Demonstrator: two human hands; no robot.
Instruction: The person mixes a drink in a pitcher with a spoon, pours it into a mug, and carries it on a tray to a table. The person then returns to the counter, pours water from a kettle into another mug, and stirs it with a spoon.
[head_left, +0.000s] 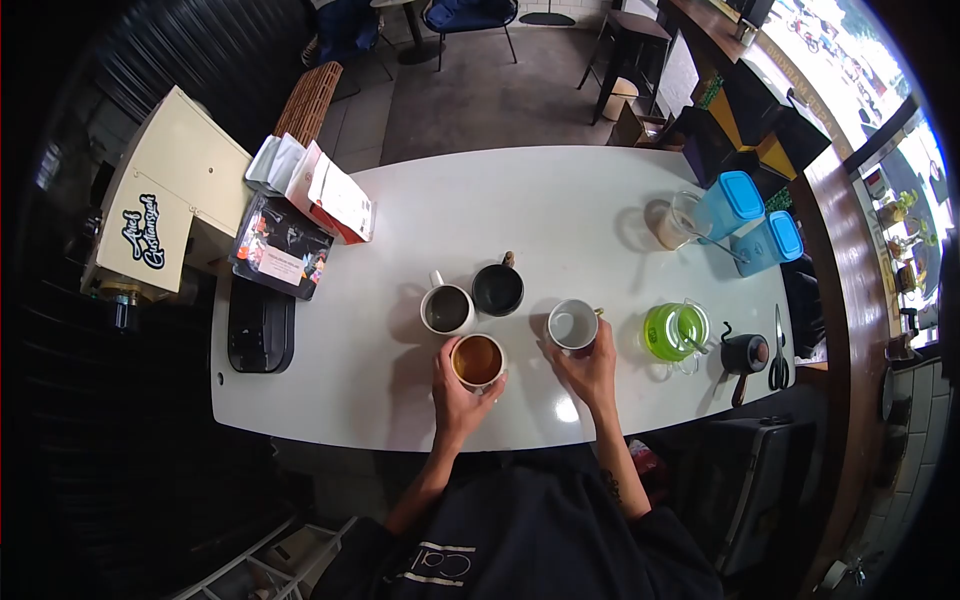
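Note:
My left hand point(462, 405) is wrapped round a white cup of amber-brown liquid point(477, 360) near the front of the white table point(400, 205). Just behind that cup stands a white mug with dark contents point(446, 310), its handle pointing away. A black cup point(498, 290) is to the right of the mug. My right hand point(590, 372) holds a white cup with a pale inside point(573, 325) by its near and right side. This cup stands apart from the others and looks empty.
Right of my right hand are a glass pot of green liquid point(672, 332), a small black pot point(743, 354) and scissors point(778, 350). Blue-lidded containers point(740, 196) and a glass point(680, 222) stand behind. Bags point(330, 195), a black box point(281, 245) and a cream machine point(165, 190) are left.

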